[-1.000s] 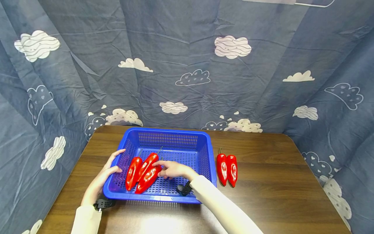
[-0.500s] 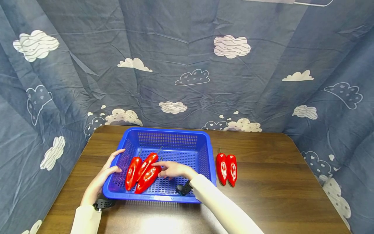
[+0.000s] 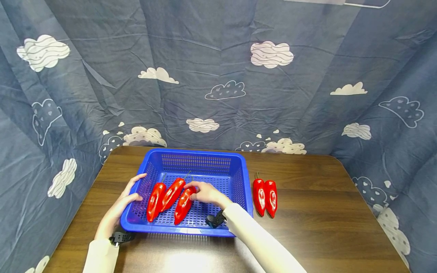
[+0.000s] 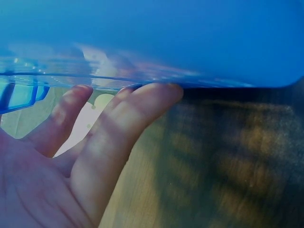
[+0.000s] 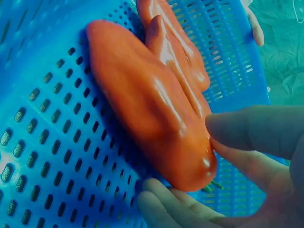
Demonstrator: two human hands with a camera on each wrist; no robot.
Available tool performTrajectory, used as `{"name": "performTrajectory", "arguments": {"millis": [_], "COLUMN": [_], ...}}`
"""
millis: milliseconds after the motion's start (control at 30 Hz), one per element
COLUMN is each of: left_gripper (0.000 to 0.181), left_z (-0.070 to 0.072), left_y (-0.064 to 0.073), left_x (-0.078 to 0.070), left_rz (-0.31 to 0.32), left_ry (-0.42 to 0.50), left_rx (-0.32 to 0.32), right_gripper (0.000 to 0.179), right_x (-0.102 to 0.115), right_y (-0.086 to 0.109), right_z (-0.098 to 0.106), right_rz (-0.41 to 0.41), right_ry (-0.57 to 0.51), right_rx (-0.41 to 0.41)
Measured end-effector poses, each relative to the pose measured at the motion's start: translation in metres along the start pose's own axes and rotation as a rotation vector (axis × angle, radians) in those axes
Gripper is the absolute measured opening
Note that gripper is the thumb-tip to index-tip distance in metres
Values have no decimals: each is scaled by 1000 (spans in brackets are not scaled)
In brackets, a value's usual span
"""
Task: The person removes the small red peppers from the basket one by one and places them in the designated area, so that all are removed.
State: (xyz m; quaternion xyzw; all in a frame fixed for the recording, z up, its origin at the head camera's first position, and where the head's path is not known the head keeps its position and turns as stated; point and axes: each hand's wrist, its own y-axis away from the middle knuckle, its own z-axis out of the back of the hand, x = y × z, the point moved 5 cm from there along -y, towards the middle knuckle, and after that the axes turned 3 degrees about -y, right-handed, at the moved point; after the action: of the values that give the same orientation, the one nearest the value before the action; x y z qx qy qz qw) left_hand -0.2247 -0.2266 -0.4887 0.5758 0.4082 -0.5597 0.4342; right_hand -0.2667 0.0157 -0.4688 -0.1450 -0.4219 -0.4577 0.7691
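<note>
A dark blue cloth backdrop [image 3: 191, 57] printed with pale clouds hangs behind a brown wooden table [image 3: 314, 204], where a person works at a blue basket [image 3: 184, 230]. The right hand [image 3: 207, 193] pinches the far, stem end of the held pepper [image 3: 184, 206], inside the basket at the right of its group; whether the pepper's near tip touches the basket floor cannot be told. The left hand [image 3: 118, 204], thumb and fingers spread, rests against the basket's left rim. The glossy skin could slip from a grip so close to one end, and the held pepper's far end, close to the middle pepper [image 3: 172, 195], could nudge it against the left pepper [image 3: 156, 202]. The count: five red peppers, three in the basket and two on the table at right, the stemmed pepper [image 3: 258, 195] and its right-hand neighbor [image 3: 271, 199]; one basket; two hands; two black wrist devices [image 3: 215, 220].
</note>
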Motion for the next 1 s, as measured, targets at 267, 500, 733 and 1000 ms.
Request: {"name": "performTrajectory", "arguments": {"millis": [267,500,733,1000], "left_gripper": [70,69,70,70], "left_z": [0,0,1,1], "left_y": [0,1,1,0], "left_x": [1,2,3,3], "left_rz": [29,45,46,41], "left_ry": [9,25,15,9], "left_rx": [-6,-8,-13,-10], "right_gripper": [42,44,42,42], "right_x": [-3,-4,-4,-4], "right_y": [-2,-1,-1,0], "right_z": [5,-1,-2,-1], "right_rz": [47,-11,-18,-15], "right_ry": [50,-13,-7,7], "right_rx": [-77,19,33,16]}}
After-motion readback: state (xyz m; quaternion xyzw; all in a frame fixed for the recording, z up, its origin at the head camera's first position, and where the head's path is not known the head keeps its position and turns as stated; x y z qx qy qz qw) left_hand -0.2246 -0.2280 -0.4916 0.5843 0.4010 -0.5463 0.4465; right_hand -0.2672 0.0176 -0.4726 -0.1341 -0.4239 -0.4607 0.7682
